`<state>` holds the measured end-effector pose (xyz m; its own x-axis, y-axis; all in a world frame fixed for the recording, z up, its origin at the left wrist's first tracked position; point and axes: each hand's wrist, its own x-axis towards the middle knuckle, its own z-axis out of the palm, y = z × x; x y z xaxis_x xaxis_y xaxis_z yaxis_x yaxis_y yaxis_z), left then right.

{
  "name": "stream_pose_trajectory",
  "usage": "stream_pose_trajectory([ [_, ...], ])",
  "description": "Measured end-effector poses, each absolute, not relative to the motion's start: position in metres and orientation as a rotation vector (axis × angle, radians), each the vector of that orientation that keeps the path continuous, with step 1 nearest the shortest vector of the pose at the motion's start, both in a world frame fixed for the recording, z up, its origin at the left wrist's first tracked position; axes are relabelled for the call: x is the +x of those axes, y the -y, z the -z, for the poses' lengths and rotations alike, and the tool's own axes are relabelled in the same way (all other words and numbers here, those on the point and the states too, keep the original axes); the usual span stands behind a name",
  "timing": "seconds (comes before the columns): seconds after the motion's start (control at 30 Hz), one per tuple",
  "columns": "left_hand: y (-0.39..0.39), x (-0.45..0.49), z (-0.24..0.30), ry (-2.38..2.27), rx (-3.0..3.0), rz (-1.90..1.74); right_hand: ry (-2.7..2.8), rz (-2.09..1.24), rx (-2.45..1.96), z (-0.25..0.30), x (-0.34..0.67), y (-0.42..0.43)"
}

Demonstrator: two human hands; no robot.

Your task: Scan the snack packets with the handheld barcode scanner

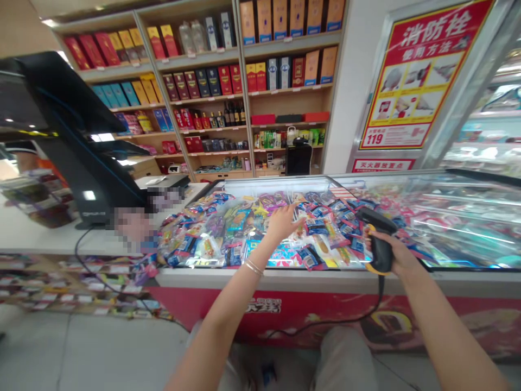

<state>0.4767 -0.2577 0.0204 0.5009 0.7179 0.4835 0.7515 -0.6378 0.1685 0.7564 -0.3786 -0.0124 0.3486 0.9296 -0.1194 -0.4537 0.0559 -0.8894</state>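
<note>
My left hand (281, 221) reaches over the heap of small snack packets with its fingers spread, and nothing shows in it. Bracelets circle that wrist. Whether the fingertips touch the packets below, I cannot tell. In my right hand (391, 251) is a black and yellow barcode scanner (381, 239), its head tilted toward the packets. A dark cable runs from its handle down past the front of the freezer. Blue, red and clear wrapped packets (319, 225) cover the glass top of the chest freezer (285, 276) under both hands.
To the left, a black checkout terminal (87, 163) stands on a white counter (93, 241) beside stacked plastic tubs (38, 198). Shelves (240, 92) of boxed goods rise behind the freezer. A small blue packet (268, 374) lies on the floor near my feet.
</note>
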Motion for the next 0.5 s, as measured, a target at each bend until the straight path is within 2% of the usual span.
stream_pose_trajectory([
  [0.2,0.243,0.335,-0.049,1.71,-2.397,0.653,0.822,-1.269,-1.031,-0.02,0.673,0.359],
  [0.37,0.244,0.239,-0.033,1.945,-2.247,0.481,1.055,-1.373,-0.936,-0.025,0.59,0.328],
  [0.5,0.251,0.199,-0.014,2.002,-2.347,0.269,1.284,-1.543,-0.892,-0.015,0.538,0.311],
])
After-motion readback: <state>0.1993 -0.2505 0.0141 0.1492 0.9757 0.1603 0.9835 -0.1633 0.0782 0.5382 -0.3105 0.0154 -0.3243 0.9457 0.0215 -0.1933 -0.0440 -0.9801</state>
